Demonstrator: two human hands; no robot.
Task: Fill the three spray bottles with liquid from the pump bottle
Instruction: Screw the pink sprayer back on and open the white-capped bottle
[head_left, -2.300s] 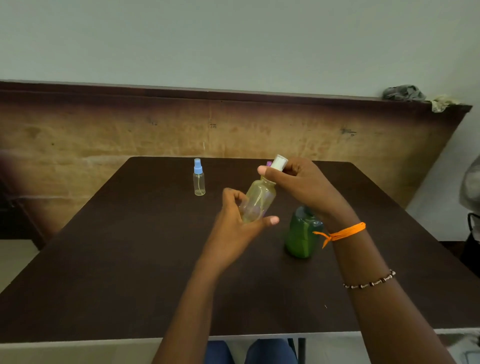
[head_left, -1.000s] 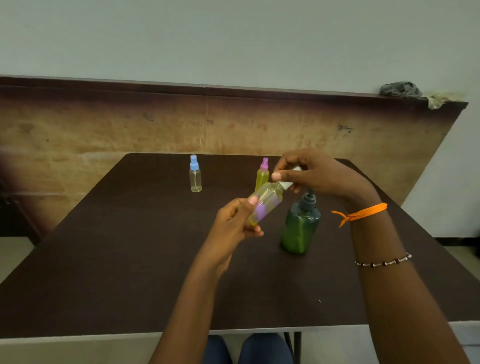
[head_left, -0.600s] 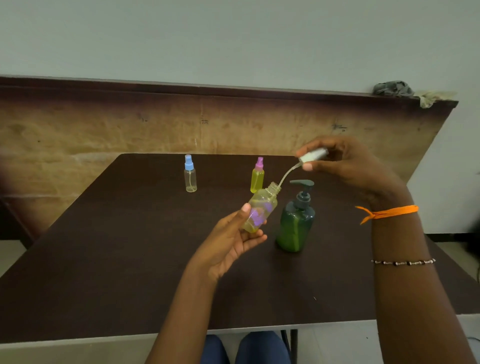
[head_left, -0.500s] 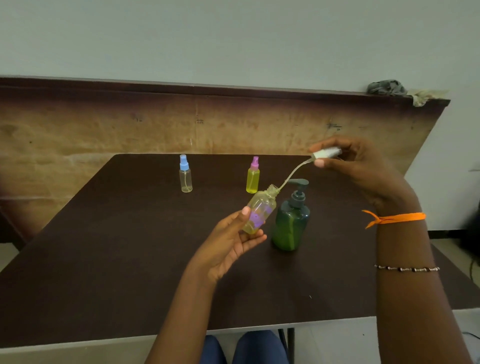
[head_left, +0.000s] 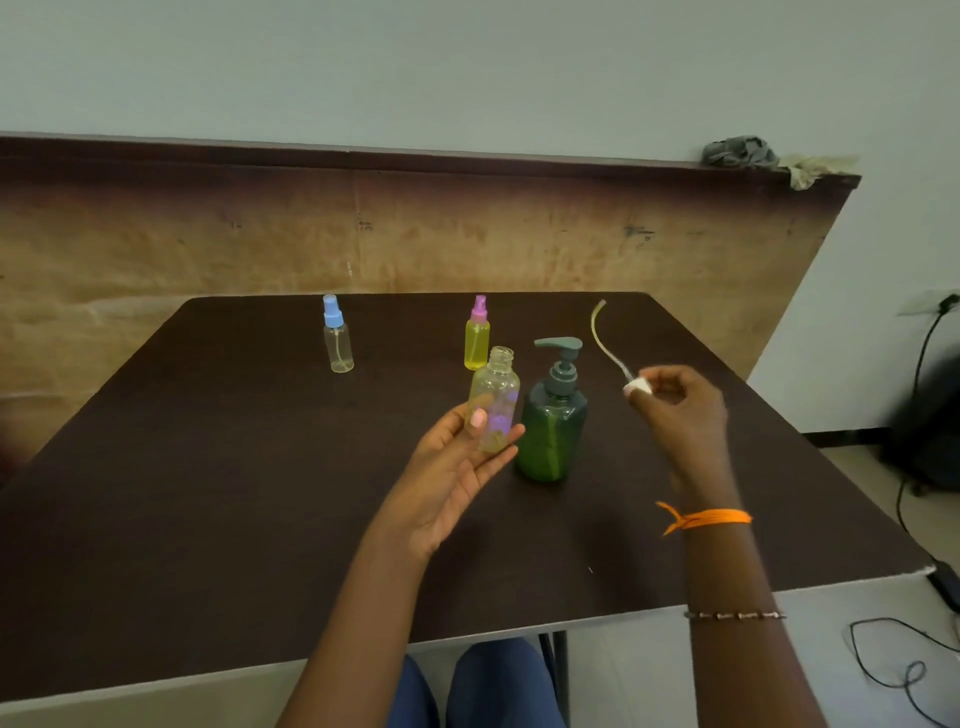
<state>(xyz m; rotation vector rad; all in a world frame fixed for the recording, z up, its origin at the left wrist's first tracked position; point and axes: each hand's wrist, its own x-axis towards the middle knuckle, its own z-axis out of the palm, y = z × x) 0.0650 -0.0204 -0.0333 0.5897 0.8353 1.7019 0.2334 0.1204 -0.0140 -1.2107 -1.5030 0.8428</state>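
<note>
**Open bottle up, spray top clear**

While your left hand (head_left: 457, 462) cradles the open bottle (head_left: 493, 397), fingers and thumb curled round its lower body, you keep it upright with the bare threaded neck pointing up, which is the sensible way to hold it if liquid is to go in. It sits just left of the green pump bottle (head_left: 553, 421), close to the pump's spout, so the grip looks chosen to bring the neck under that spout without much travel.

Your right hand (head_left: 680, 410) pinches the white spray top (head_left: 636, 387) between fingertips, its thin dip tube (head_left: 602, 338) curving up and away toward the far edge of the counter (head_left: 208, 493). Holding it out to the right, well apart from both bottles, keeps the tube from trailing across them. My guess is you will set it down or park it in that hand, since pressing the pump needs a free hand.

Two small spray bottles stand further back: the blue-capped one (head_left: 336, 335) looks almost clear, so it probably still needs filling; the pink-capped one (head_left: 477, 335) is yellow through, though I cannot tell whether that is liquid or tinted plastic. Both still wear their tops.

Watch the tilt of the open bottle as you move it; with no top on, anything inside could spill.
</note>
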